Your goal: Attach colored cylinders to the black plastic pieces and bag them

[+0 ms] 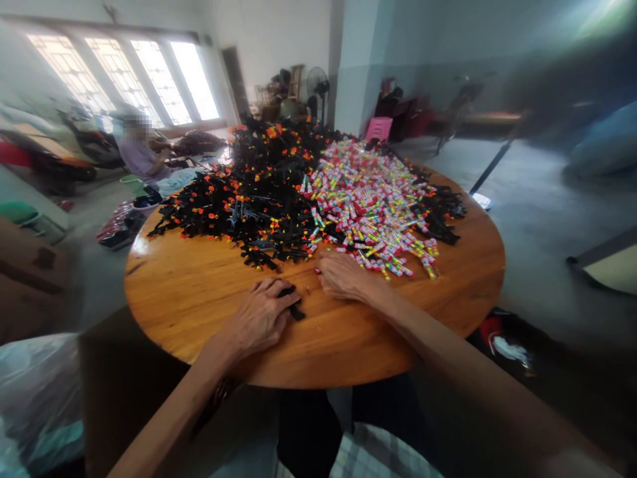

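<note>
My left hand (266, 312) rests on the round wooden table with its fingers closed over a black plastic toy gun (297, 311), whose lower end sticks out beside the fingers. To its right, my right hand (343, 275) is curled, its fingertips pinched at a small red piece (317, 270) that is mostly hidden. Just beyond the right hand spreads a heap of small tubes (368, 199) in pink, white, yellow and green. Left of and behind it lies a large pile of black toy guns (269, 172) with orange and yellow parts.
The round table (199, 285) has bare wood along its near edge. At the far left sits another person (142, 149), near a basin (144, 204) and red bags (119, 222). A cardboard box (30, 279) and plastic bag (42, 398) stand left; a pink stool (379, 128) is behind.
</note>
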Demonstrator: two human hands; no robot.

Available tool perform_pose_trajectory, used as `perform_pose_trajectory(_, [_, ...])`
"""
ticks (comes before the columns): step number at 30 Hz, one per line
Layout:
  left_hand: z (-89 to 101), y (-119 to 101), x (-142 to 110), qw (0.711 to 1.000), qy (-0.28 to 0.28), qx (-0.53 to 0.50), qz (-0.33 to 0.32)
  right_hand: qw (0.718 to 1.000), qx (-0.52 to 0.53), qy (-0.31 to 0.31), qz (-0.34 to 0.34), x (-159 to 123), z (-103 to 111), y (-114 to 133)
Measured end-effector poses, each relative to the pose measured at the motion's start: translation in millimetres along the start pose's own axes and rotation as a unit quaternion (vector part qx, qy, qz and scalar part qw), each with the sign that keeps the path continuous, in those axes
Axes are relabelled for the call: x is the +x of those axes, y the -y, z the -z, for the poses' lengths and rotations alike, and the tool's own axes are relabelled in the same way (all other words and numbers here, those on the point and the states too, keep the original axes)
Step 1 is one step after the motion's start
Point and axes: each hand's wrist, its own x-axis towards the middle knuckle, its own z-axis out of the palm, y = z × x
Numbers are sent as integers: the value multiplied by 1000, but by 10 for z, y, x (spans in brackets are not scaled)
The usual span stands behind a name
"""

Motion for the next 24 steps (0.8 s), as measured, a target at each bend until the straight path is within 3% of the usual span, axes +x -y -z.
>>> perform_pose_trajectory(6, [32, -25, 36, 999, -22, 5, 42, 996, 29, -68, 58, 5, 103, 42])
perform_pose_trajectory(10, [-5, -62, 54, 999, -43, -19, 11, 985, 87, -123, 81, -174, 201, 215])
perform_pose_trajectory(16, [-170, -109, 79, 997, -58, -46, 9, 972, 206, -104, 37, -504, -5, 298])
perform_pose_trajectory(21, [-283, -147, 81, 989, -132, -67, 5, 944, 312, -103, 12, -513, -79, 247])
perform_pose_trajectory(24, [-289, -154, 78, 986, -145, -84, 9, 924, 369, -95, -4, -495, -54, 227])
